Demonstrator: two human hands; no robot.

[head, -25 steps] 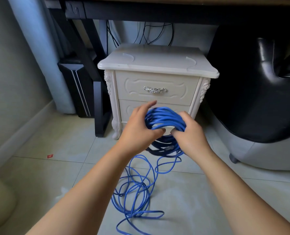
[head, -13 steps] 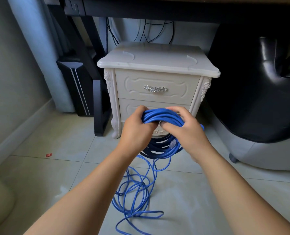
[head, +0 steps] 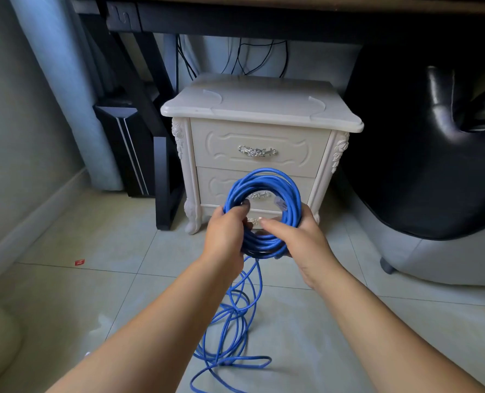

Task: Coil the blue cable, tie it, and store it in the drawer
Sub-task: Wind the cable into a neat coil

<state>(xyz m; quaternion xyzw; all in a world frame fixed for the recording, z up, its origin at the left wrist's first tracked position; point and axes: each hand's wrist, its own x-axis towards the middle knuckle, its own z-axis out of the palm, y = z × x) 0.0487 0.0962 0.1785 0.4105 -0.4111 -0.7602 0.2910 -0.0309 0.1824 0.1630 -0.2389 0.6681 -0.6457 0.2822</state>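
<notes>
Hands: left hand and right hand grip one blue cable; two drawers closed.

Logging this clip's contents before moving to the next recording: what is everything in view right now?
blue cable: one, blue, coil held up in front of the lower drawer, loose rest trailing onto the floor
plug: one, clear, on the coil's inner right
nightstand: one, cream-white, under the desk
upper drawer: one, cream, closed, silver handle
lower drawer: one, cream, closed, partly behind the coil
desk frame: one, black, top
computer tower: one, black, left of the nightstand
wires: several, black, behind the nightstand
chair: one, black on grey base, right
scrap: one, red, floor at left
left hand: grips the coil's left side
right hand: holds the coil's lower right
</notes>
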